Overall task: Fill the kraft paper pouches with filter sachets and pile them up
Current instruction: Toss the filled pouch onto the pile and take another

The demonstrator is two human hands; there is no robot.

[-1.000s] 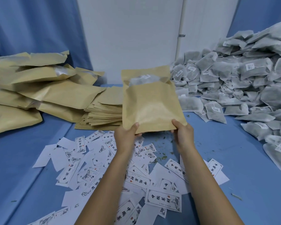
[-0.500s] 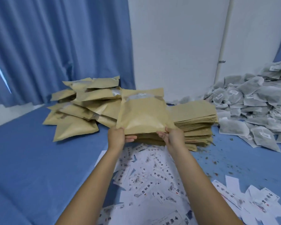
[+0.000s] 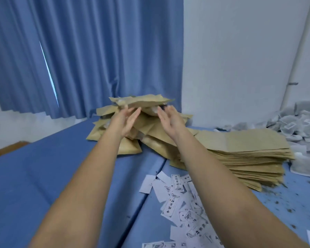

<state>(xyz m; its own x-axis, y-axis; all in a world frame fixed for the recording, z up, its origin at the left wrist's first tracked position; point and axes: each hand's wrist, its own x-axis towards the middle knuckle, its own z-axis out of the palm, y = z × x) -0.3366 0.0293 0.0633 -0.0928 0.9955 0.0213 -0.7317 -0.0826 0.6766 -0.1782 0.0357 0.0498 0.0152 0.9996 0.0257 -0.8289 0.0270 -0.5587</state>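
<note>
A filled kraft pouch (image 3: 141,102) lies flat at the top of the pile of filled pouches (image 3: 128,148) by the blue curtain. Both my arms reach out to it. My left hand (image 3: 127,121) and my right hand (image 3: 168,121) are side by side just under its near edge, palms facing each other and fingers straight. Neither hand grips the pouch; whether the fingertips touch it I cannot tell. A stack of flat empty pouches (image 3: 249,149) sits to the right of the pile. The heap of grey filter sachets (image 3: 297,122) is at the far right.
Loose white printed labels (image 3: 177,203) are scattered on the blue surface (image 3: 43,176) between my forearms and to their right. Dark herb crumbs (image 3: 293,203) dot the surface at the right. A white wall and a pipe stand behind the piles.
Both hands carried the filled pouch leftward and away from me to the top of the pile, tipped it flat, and let go of it. My view turned left.
</note>
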